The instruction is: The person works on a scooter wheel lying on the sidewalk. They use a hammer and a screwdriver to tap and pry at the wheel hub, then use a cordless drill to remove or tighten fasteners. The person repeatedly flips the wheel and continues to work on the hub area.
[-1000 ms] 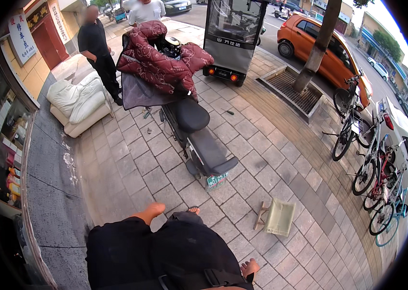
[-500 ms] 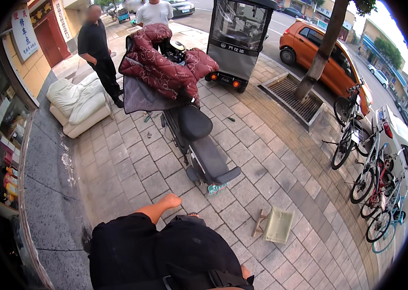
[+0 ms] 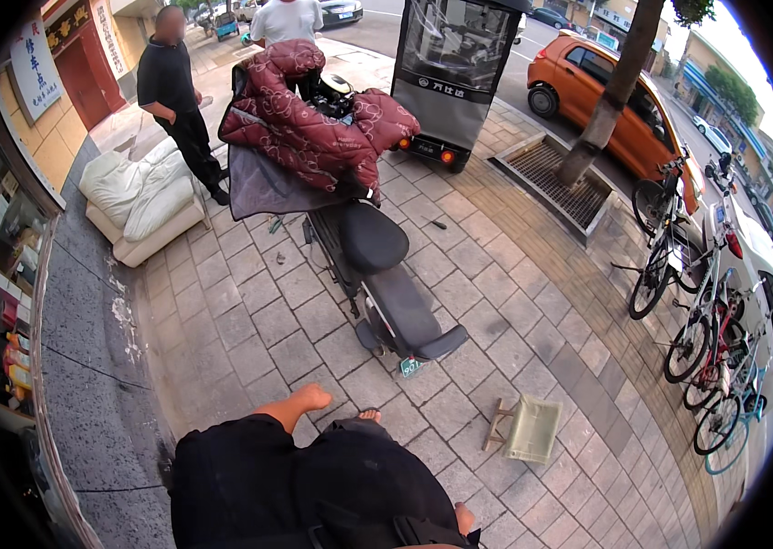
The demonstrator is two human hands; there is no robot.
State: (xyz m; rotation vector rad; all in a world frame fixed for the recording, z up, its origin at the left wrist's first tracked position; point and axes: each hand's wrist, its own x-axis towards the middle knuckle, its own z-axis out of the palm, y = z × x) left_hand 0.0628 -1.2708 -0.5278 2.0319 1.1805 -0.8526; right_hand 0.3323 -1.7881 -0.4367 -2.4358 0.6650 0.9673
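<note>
My left hand [image 3: 315,396] is held out in front of my black clothing, its fingers curled closed. Nothing juts from it, and its palm is turned out of sight. Ahead of it stands a black electric scooter [image 3: 396,302], its seat and rear rack towards me. A quilted dark red windshield cover [image 3: 300,119] with a grey lining drapes over the scooter's front. My right hand [image 3: 465,518] shows only in part at my right side, low in the view, its fingers hidden. Right of centre a low folding stool [image 3: 534,428] with a pale green seat rests on the paving.
A person in black [image 3: 165,78] stands by a cream sofa [image 3: 144,206] on the left; another in white [image 3: 284,20] is beyond the scooter. An enclosed grey tricycle [image 3: 446,101], a tree [image 3: 601,110], an orange car [image 3: 624,101] and parked bicycles [image 3: 656,270] line the right. Small tools lie near the scooter.
My left hand has shifted slightly left and down. My foot and right hand show more. The person in white has turned away. The view has shifted a little.
</note>
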